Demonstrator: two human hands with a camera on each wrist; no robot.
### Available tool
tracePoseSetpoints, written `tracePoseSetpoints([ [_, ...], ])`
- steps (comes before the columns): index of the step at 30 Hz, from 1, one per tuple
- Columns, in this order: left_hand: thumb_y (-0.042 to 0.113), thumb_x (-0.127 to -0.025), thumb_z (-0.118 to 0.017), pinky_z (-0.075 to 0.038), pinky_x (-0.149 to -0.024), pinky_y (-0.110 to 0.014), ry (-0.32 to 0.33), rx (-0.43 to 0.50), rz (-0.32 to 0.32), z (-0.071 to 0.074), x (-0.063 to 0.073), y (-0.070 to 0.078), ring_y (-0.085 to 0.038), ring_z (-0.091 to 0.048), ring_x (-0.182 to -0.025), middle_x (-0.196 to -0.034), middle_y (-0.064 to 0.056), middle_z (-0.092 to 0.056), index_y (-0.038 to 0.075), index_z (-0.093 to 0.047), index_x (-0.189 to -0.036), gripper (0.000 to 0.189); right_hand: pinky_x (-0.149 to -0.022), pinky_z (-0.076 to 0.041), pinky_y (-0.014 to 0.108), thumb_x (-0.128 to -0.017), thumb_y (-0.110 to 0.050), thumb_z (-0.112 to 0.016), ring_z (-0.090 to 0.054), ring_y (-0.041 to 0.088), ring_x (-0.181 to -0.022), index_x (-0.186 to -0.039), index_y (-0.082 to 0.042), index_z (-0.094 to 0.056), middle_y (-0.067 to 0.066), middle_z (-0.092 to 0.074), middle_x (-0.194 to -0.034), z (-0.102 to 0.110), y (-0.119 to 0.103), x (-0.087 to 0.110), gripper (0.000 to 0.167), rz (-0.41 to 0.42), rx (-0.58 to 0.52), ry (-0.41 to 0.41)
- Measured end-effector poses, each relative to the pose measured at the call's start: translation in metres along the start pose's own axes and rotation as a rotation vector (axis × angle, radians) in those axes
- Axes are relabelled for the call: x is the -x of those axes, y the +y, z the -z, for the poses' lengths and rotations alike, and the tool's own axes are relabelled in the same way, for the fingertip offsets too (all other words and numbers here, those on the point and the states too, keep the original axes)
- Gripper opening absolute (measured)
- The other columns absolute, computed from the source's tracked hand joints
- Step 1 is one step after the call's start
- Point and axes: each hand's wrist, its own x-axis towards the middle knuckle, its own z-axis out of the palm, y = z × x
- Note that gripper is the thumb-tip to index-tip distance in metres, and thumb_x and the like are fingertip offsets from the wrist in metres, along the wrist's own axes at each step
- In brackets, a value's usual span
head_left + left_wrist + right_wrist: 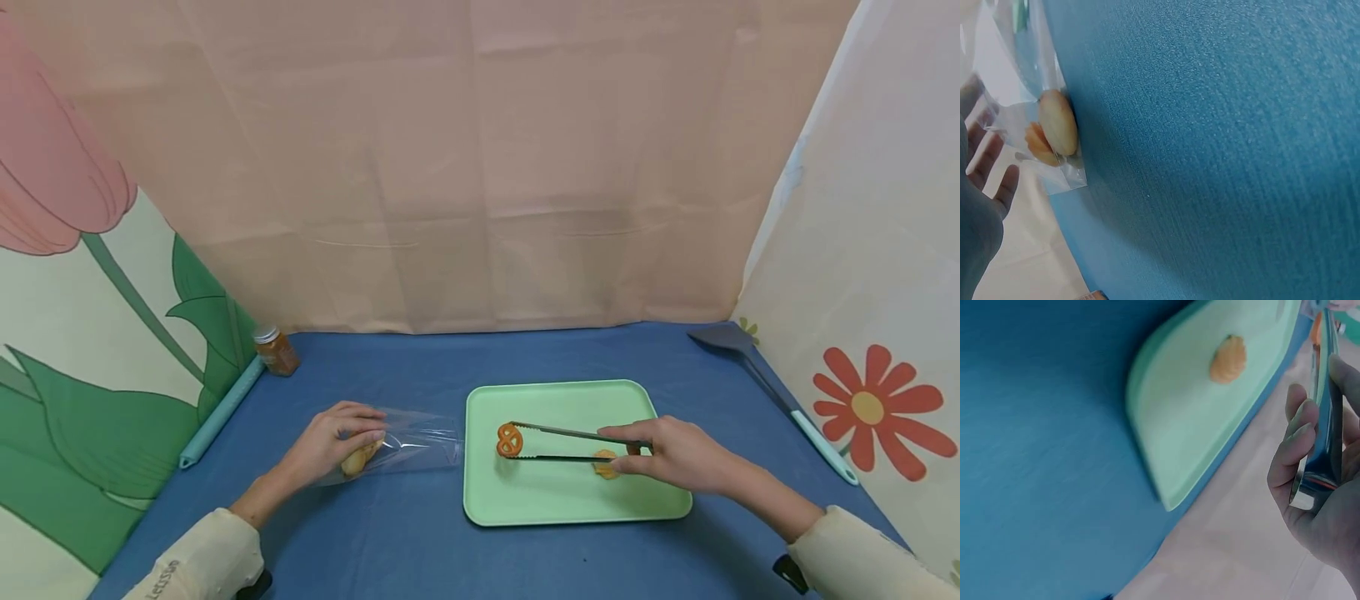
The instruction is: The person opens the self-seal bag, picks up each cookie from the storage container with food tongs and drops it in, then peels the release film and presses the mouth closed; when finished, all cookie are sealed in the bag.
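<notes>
My left hand holds a clear plastic bag over the blue cloth, left of the tray, its mouth toward the tray. Inside, the left wrist view shows an oval bread roll beside a smaller orange-brown ridged piece. With thumb and fingers, my right hand grips metal tongs above the light green tray. A brown pretzel is caught between the tongs' tips, over the tray's left part. Beneath the tongs, a golden ridged pastry lies on the tray, partly covered in the head view.
At the back left stands a jar with a brown filling and a metal lid. A teal roll lies along the left edge. On the right edge rests a dark spatula with a pale handle. A beige sheet closes off the back.
</notes>
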Motion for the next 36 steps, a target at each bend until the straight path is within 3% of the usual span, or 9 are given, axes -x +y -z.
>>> tracePoseSetpoints([
  [4,0.021,-0.095,-0.069,-0.052,-0.093,-0.051,-0.012,-0.002,0.015,0.0,0.0,0.0,-0.022,-0.06,-0.119,-0.124,0.003,-0.071,0.019,-0.079,-0.113,0.021,-0.047,-0.035,0.022,-0.094,-0.049,-0.066,-0.043,-0.001,-0.052,-0.136,-0.028,-0.064,-0.014,-0.071,-0.088,-0.002,-0.01,-0.015,0.047,0.026,0.005,-0.003],
  [9,0.023,-0.096,-0.068,-0.052,-0.093,-0.052,-0.019,0.006,0.025,0.0,0.001,0.0,-0.022,-0.06,-0.119,-0.124,0.003,-0.071,0.019,-0.078,-0.115,0.022,-0.05,-0.038,0.022,-0.094,-0.047,-0.067,-0.047,-0.002,-0.055,-0.136,-0.025,-0.064,-0.007,-0.075,-0.104,-0.008,-0.018,-0.033,0.048,0.075,0.015,-0.021],
  [15,0.02,-0.094,-0.07,-0.053,-0.092,-0.05,-0.019,0.012,0.02,0.001,0.002,0.0,-0.022,-0.06,-0.12,-0.125,0.003,-0.07,0.017,-0.078,-0.114,0.022,-0.062,-0.047,0.021,-0.093,-0.043,-0.069,-0.062,-0.004,-0.077,-0.135,-0.023,-0.066,0.0,-0.074,-0.121,-0.015,-0.025,-0.051,0.046,0.125,0.088,-0.029],
  [21,0.02,-0.095,-0.069,-0.053,-0.092,-0.05,-0.027,0.016,0.024,0.002,0.002,0.002,-0.023,-0.059,-0.121,-0.126,0.002,-0.07,0.017,-0.078,-0.115,0.022,-0.057,-0.043,0.02,-0.094,-0.042,-0.07,-0.056,-0.006,-0.07,-0.135,-0.023,-0.066,-0.011,-0.073,-0.092,-0.017,-0.03,-0.063,0.045,0.167,0.119,-0.022],
  [28,0.024,-0.095,-0.069,-0.052,-0.092,-0.051,-0.04,0.029,0.027,0.002,0.002,0.001,-0.023,-0.059,-0.121,-0.127,0.0,-0.07,0.017,-0.078,-0.115,0.022,-0.056,-0.043,0.02,-0.093,-0.041,-0.071,-0.056,-0.007,-0.068,-0.136,-0.025,-0.065,-0.006,-0.076,-0.104,-0.017,-0.034,-0.073,0.046,0.161,0.131,-0.014],
  [36,0.026,-0.096,-0.068,-0.052,-0.094,-0.053,-0.043,0.025,0.044,0.001,0.0,0.0,-0.023,-0.059,-0.121,-0.127,0.004,-0.069,0.019,-0.078,-0.115,0.023,-0.053,-0.041,0.02,-0.093,-0.041,-0.071,-0.054,-0.007,-0.066,-0.136,-0.024,-0.065,-0.014,-0.072,-0.089,-0.018,-0.036,-0.078,0.047,0.168,0.16,-0.012],
])
